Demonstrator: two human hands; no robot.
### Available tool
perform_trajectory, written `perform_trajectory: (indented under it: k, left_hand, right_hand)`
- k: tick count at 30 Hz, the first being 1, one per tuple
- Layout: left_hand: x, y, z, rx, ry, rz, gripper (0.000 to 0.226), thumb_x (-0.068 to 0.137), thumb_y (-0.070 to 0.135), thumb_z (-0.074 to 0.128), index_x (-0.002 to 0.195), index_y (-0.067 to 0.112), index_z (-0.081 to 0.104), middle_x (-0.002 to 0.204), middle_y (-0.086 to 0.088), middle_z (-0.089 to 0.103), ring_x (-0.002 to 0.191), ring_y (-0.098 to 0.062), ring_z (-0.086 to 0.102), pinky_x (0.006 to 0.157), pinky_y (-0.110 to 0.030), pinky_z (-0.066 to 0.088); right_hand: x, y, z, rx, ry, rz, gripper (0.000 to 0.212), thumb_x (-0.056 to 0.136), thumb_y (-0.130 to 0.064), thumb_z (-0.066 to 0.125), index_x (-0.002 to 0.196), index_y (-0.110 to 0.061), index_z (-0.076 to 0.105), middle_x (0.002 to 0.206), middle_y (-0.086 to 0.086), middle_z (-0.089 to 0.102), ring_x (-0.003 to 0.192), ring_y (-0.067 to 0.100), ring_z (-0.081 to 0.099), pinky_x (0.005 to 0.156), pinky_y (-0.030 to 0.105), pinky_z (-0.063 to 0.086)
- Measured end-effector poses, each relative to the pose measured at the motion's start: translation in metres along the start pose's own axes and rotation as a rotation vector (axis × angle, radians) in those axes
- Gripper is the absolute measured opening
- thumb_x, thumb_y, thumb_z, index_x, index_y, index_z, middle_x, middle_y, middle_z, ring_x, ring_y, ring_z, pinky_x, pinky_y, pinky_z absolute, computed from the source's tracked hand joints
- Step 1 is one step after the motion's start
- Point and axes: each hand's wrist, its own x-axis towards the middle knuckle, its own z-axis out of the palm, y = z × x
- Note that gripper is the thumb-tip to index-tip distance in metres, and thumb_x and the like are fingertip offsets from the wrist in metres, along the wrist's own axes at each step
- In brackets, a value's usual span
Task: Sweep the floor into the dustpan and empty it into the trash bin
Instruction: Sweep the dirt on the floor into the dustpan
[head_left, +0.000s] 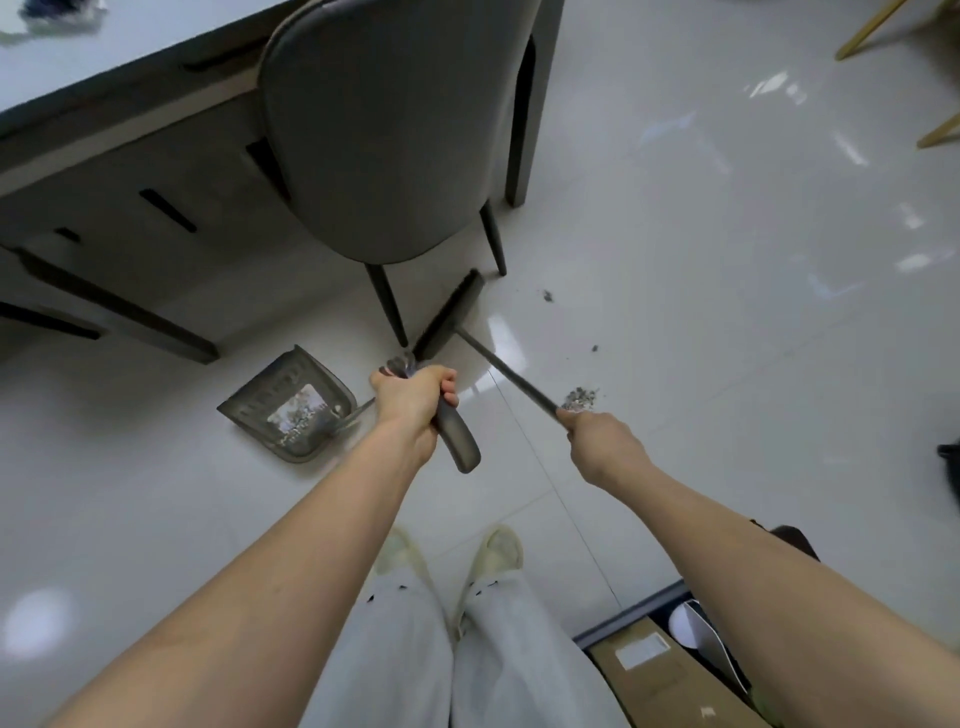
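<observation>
The left hand (413, 397) has its fingers (448, 382) curled tight round the curved dark grey handle (457, 439) of the long-handled dustpan, whose free end juts back toward the person. The grey translucent plastic dustpan (291, 408) itself sits on the glossy white tiled floor (727, 312) to the left of that hand, mouth turned away toward the upper left, with a small heap of pale debris already lying inside it. The right hand (597, 436) grips the thin dark metal broom pole (506, 371) near its upper end, fingers closed round it (they are seen from the back, so only the wrap shows). The pole slants up and left to the dark flat broom head (449, 317), which rests on the floor just beside the rear legs of the grey upholstered chair (395, 135). A little pile of grey dust and crumbs (581, 399) lies on the floor just above the right hand, and two smaller specks sit farther out. The chair is tucked against a pale grey counter (130, 67). Light trousers and cream shoes (498, 551) show below, with a cardboard box (654, 670) at the lower right.
</observation>
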Motion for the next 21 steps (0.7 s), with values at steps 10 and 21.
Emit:
perform_trajectory:
  k: [10, 21]
  left_hand:
    - [0.058, -0.007, -0.02, 0.037, -0.042, 0.115, 0.04, 0.078, -0.009, 0.053, 0.115, 0.001, 0.043, 0.067, -0.014, 0.057, 0.044, -0.015, 0.048, 0.048, -0.025, 0.044]
    - [0.1, -0.003, 0.008, -0.016, -0.03, 0.155, 0.039, 0.081, -0.005, 0.057, 0.11, 0.01, 0.036, 0.058, -0.006, 0.056, 0.046, -0.015, 0.05, 0.06, -0.029, 0.048]
  right_hand:
    - [0.095, -0.078, 0.024, -0.116, 0.132, -0.086, 0.065, 0.09, 0.007, 0.029, 0.148, -0.023, 0.03, 0.107, 0.011, 0.059, 0.096, 0.03, 0.06, 0.068, 0.034, 0.044]
    - [0.219, -0.149, 0.023, 0.492, -0.054, -0.147, 0.032, 0.099, -0.018, 0.038, 0.12, -0.026, 0.06, 0.073, 0.007, 0.062, 0.052, 0.019, 0.042, 0.032, 0.02, 0.037]
